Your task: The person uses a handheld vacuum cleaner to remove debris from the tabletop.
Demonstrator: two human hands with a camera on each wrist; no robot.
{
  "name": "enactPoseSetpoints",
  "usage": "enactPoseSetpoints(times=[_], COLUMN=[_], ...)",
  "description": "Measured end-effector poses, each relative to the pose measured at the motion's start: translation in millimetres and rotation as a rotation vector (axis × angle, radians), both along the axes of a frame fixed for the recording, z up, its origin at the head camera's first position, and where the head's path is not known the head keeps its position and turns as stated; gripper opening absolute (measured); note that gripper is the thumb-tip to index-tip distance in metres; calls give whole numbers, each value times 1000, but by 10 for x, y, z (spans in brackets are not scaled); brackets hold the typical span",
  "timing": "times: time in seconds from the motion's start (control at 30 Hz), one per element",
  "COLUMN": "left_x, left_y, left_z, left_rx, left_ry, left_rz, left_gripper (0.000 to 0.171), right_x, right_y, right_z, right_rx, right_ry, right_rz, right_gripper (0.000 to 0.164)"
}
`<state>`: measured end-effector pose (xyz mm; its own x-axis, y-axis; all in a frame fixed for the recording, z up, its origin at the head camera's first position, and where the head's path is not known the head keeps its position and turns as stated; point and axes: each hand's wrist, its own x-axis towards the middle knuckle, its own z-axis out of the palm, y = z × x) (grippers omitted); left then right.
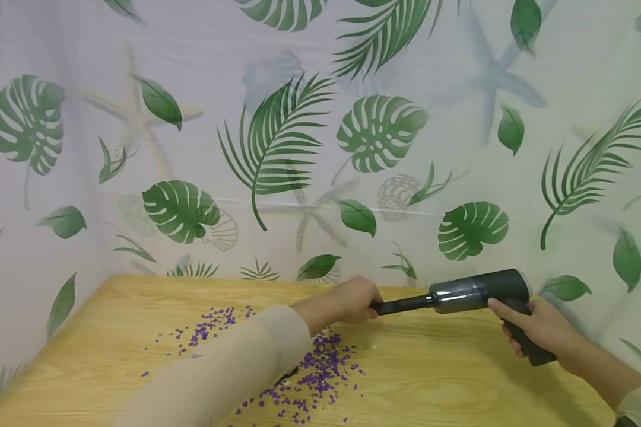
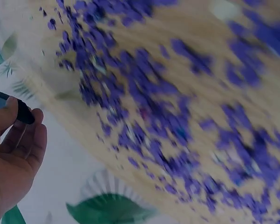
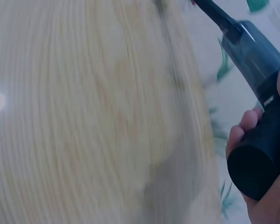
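My right hand point(image 1: 547, 332) grips the black handle of a handheld vacuum cleaner point(image 1: 475, 290), thumb along its body. The vacuum has a see-through dust cup and points left, held above the table. A long black nozzle point(image 1: 406, 304) sticks out of its front. At the nozzle's far end my left hand point(image 1: 355, 299) pinches the tip between thumb and fingers, as the left wrist view also shows. Many small purple bits point(image 1: 323, 362), with a few pale ones among them, lie scattered on the table below my left forearm, which hides part of them.
The wood-grain table point(image 1: 432, 379) ends at a pale curtain point(image 1: 299, 237) printed with green leaves and starfish. A thinner trail of purple bits point(image 1: 208, 326) runs toward the back left. Part of a black object point(image 1: 287, 375) shows beside the left sleeve.
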<state>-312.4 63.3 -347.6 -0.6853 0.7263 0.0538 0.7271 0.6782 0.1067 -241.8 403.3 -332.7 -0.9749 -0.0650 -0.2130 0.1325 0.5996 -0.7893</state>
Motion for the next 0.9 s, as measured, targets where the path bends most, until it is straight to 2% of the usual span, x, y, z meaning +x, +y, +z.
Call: enactPoseSetpoints(times=[0.13, 0.27, 0.4, 0.6, 0.77, 0.83, 0.9], left_x=[53, 140, 192, 268, 420, 459, 444], left_y=[163, 244, 258, 235, 262, 277, 282], left_z=[-71, -124, -144, -138, -129, -140, -150], left_rx=[-1, -10, -7, -42, -125, -148, -160], left_ry=[-54, -124, -119, -106, -56, -51, -42], left_rz=[26, 98, 137, 103, 29, 31, 64], left_gripper=[13, 14, 15, 19, 25, 25, 25], right_x=[5, -1, -24, -40, -14, -8, -12], right_y=[168, 220, 238, 253, 295, 295, 265], right_z=[-36, -71, -85, -90, -93, -93, -92], right_rx=[-5, -25, -22, 35, 42, 40, 45], right_ry=[-32, -77, -106, -99, -105, -112, -97], right_rz=[73, 141, 151, 190, 250, 259, 247], right_gripper=[45, 39, 36, 36, 34, 33, 33])
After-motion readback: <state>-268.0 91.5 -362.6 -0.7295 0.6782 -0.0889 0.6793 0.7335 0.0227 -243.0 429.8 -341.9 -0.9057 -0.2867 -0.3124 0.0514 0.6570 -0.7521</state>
